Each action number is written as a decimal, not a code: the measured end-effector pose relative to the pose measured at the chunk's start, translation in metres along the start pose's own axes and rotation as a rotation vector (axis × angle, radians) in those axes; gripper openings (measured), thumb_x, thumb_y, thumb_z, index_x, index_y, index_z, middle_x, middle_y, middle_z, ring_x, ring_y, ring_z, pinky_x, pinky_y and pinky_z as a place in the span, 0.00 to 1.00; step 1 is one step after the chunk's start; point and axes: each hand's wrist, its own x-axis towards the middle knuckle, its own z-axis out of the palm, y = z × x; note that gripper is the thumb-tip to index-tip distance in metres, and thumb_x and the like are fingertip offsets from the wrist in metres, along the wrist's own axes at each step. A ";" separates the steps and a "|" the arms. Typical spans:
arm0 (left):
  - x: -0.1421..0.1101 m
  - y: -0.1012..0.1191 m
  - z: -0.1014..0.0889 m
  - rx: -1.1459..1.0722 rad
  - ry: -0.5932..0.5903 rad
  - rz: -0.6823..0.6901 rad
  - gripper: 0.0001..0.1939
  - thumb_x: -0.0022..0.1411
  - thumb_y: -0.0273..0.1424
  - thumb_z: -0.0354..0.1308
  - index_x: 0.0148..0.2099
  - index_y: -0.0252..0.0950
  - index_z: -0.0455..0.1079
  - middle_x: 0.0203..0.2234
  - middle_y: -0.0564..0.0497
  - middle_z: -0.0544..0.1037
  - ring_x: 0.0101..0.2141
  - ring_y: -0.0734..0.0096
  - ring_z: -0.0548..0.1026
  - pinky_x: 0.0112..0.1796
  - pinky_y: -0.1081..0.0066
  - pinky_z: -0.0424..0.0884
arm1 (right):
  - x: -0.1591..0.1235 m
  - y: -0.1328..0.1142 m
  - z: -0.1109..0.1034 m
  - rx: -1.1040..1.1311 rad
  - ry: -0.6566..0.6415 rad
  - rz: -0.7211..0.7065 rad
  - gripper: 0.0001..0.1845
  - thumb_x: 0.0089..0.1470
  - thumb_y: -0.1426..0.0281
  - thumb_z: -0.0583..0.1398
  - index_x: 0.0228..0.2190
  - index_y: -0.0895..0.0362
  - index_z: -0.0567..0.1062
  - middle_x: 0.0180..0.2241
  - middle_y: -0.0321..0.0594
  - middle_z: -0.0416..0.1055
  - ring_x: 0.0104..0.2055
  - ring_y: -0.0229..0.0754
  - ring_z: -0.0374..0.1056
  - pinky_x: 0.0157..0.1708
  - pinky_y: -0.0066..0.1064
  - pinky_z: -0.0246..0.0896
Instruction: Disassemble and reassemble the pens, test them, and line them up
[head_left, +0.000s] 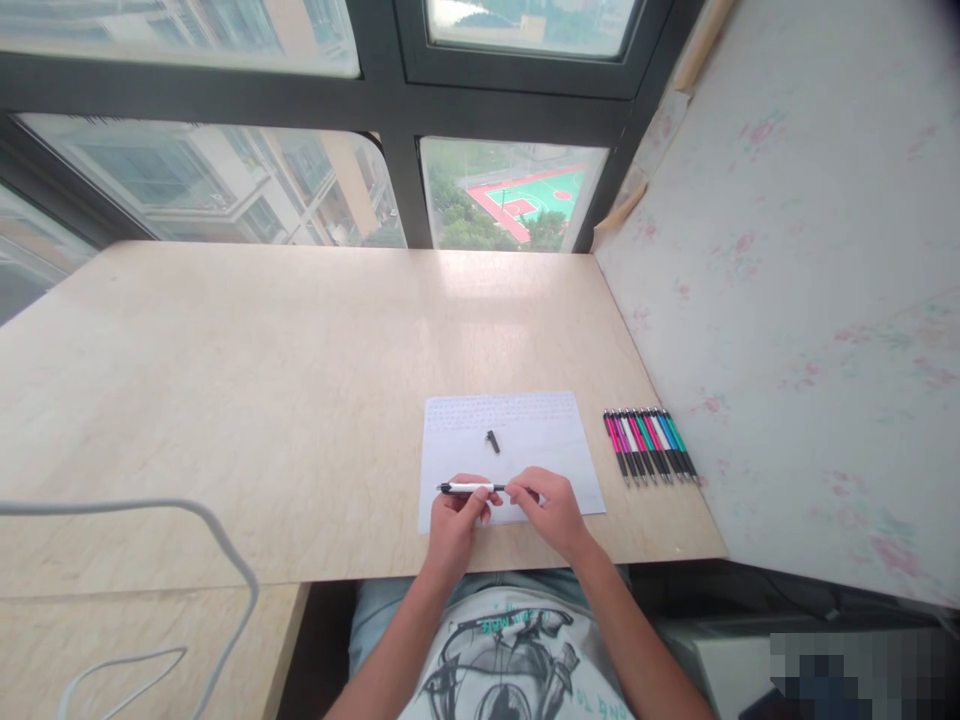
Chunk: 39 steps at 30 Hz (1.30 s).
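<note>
My left hand [456,522] is closed around a white pen with black ends [471,488], held level over a sheet of white paper [517,430] with faint writing along its top. My right hand [551,510] pinches the pen's right end with its fingertips. A small black pen part [493,441] lies on the paper just beyond the hands. Both hands hover near the front edge of the light wooden desk [300,380].
Several pens with pink, white, green and blue barrels [649,444] lie in a tight row right of the paper. A floral-papered wall [810,300] borders the desk's right edge. Windows [517,200] stand behind. A white cable [225,560] loops at the front left.
</note>
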 end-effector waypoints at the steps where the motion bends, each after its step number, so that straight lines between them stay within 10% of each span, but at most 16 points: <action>1: 0.000 0.000 0.000 0.003 0.002 0.000 0.12 0.56 0.37 0.66 0.35 0.33 0.72 0.24 0.49 0.78 0.22 0.74 0.66 0.25 0.74 0.61 | 0.000 0.000 0.000 -0.017 -0.002 -0.023 0.17 0.63 0.63 0.55 0.27 0.55 0.78 0.25 0.39 0.74 0.28 0.39 0.66 0.30 0.31 0.58; 11: 0.000 -0.004 -0.005 0.029 -0.039 0.009 0.12 0.58 0.38 0.64 0.34 0.33 0.72 0.22 0.50 0.77 0.21 0.76 0.67 0.25 0.75 0.62 | -0.008 0.005 -0.001 -0.163 0.001 -0.181 0.14 0.64 0.66 0.56 0.31 0.55 0.79 0.27 0.43 0.73 0.31 0.42 0.66 0.33 0.33 0.61; 23: -0.004 -0.001 -0.006 -0.009 -0.068 -0.035 0.14 0.55 0.40 0.66 0.35 0.34 0.72 0.23 0.48 0.78 0.20 0.74 0.69 0.20 0.76 0.62 | -0.007 0.009 0.005 0.445 -0.235 0.342 0.26 0.62 0.54 0.53 0.22 0.58 0.74 0.20 0.36 0.70 0.23 0.38 0.65 0.25 0.27 0.60; 33: -0.002 0.000 -0.004 -0.073 -0.015 -0.056 0.14 0.54 0.40 0.66 0.35 0.33 0.73 0.22 0.48 0.77 0.22 0.73 0.70 0.20 0.77 0.59 | -0.006 -0.010 -0.008 -0.092 -0.109 -0.097 0.13 0.63 0.66 0.56 0.32 0.54 0.79 0.28 0.40 0.73 0.32 0.42 0.66 0.33 0.32 0.59; 39: 0.000 -0.001 -0.005 -0.080 0.003 -0.038 0.14 0.54 0.39 0.67 0.35 0.34 0.73 0.22 0.50 0.77 0.23 0.74 0.70 0.23 0.76 0.61 | -0.006 -0.011 -0.004 0.002 -0.033 0.041 0.12 0.61 0.62 0.58 0.30 0.54 0.77 0.27 0.38 0.74 0.30 0.41 0.68 0.29 0.30 0.60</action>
